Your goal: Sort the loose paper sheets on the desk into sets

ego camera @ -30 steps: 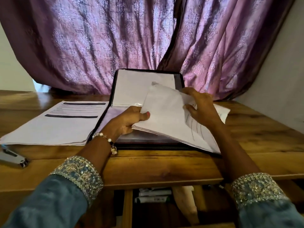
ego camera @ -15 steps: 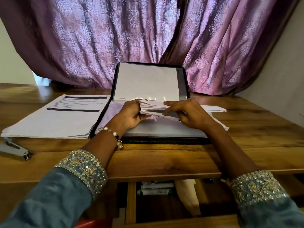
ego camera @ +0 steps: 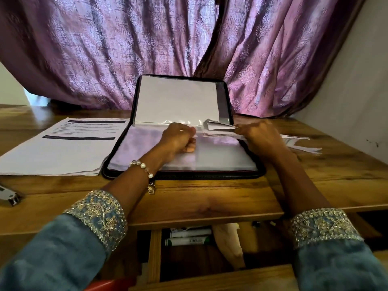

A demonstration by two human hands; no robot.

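A black zip folder [ego camera: 210, 175] lies open at the middle of the desk, its lid propped against the curtain. My right hand [ego camera: 260, 136] grips a bundle of loose white sheets [ego camera: 218, 128] low over the folder's right side. The sheets' far ends [ego camera: 302, 143] stick out to the right over the desk. My left hand [ego camera: 178, 137] rests on the folder's lower half, fingers curled, pinching the edge of a clear plastic sleeve [ego camera: 147, 143] just left of the bundle. A stack of printed sheets [ego camera: 63, 148] lies flat to the left of the folder.
A stapler [ego camera: 9, 196] sits at the desk's left front edge. Purple curtains [ego camera: 147, 49] hang behind the desk and a wall [ego camera: 346, 101] closes the right side. Under the desk edge an open shelf holds markers [ego camera: 189, 237].
The bundle, held up and fanned a second ago, has come down nearly flat onto the folder's right side. My left hand has let go of the bundle's edge and moved onto the sleeve.
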